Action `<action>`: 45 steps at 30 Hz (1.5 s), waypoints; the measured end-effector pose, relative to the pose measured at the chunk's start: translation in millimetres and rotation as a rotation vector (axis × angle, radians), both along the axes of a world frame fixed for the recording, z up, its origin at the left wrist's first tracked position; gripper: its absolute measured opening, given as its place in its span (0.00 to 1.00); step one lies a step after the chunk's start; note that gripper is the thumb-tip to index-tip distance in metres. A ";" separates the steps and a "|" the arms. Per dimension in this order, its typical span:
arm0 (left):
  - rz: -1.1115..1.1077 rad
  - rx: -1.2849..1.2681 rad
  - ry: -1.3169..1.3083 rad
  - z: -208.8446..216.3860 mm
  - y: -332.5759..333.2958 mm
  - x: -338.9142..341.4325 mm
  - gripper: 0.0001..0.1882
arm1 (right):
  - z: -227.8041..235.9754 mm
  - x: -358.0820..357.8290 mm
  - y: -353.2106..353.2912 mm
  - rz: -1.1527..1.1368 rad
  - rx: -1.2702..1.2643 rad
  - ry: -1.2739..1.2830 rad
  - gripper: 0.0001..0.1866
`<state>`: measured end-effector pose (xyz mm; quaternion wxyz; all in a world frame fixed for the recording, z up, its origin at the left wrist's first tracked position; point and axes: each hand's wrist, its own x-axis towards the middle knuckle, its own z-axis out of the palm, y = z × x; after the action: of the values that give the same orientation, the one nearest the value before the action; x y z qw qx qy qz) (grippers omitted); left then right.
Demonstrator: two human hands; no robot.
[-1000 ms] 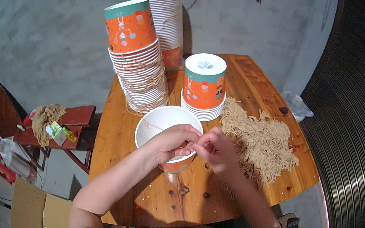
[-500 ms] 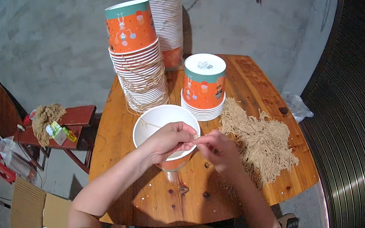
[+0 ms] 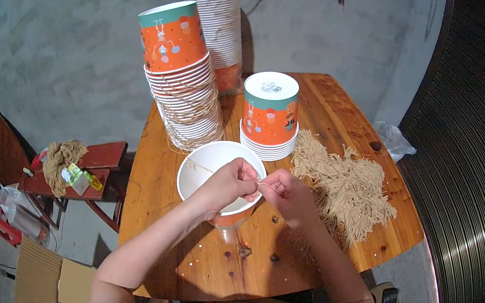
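Observation:
An orange paper bucket with a white inside stands upright, mouth up, before me on the wooden table. A thin beige cord shows inside it. At the near right of its rim, my left hand is closed, thumb and fingertips pinched together. My right hand pinches close beside it, fingertips almost touching the left ones. A thin strand of cord shows between the two hands. To the right of my right hand lies a loose heap of cut beige cords.
Behind the bucket rises a tall stack of nested upside-down buckets draped with cords. A shorter upside-down stack stands right of it, a bagged stack at the back. Left are a red bench and an open carton; right, a ribbed shutter.
My right hand has turned slightly and its fingertips have come up at the bucket's rim. My left hand stays nearly in place. Buckets and cord heap have not moved.

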<state>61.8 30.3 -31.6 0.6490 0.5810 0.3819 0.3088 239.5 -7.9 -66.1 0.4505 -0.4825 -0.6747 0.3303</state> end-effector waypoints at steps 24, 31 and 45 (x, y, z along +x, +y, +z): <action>-0.134 0.030 0.138 -2.6 2.0 -5.7 0.12 | -2.5 -5.7 3.3 -0.070 0.070 -0.017 0.05; -0.113 0.113 0.183 -1.9 3.4 -8.8 0.12 | -3.6 -4.8 5.8 -0.048 0.088 -0.001 0.05; -0.152 0.043 0.126 -2.8 4.2 -9.4 0.10 | 0.2 -3.9 3.7 -0.065 0.091 -0.054 0.06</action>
<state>52.4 34.5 -34.5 0.6327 0.6405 0.3699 0.2295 235.6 -4.2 -65.9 0.4642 -0.4918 -0.6848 0.2715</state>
